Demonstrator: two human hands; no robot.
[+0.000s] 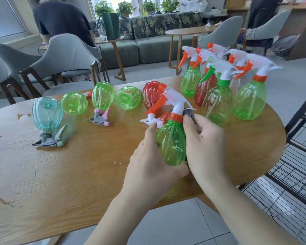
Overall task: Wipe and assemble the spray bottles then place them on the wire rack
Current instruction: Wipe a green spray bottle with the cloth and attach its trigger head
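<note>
A translucent green plastic spray bottle with an orange-and-white trigger head point(171, 144) is gripped above the worn wooden table point(64, 174) by the left hand point(152, 167), whose fingers are curled under its base. A dark grey cloth point(190, 114) is pressed against the bottle's right side by the curled fingers of the right hand point(205, 145). Beyond the fingertips, assembled bottles are ranged upright.

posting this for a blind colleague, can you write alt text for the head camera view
Two hands hold a green spray bottle with an orange and white trigger over a wooden table: the left hand grips its base, the right hand presses a grey cloth to its side. Assembled bottles stand at the far right, others lie tipped on the left, and a black wire rack sits beside the table.
</note>
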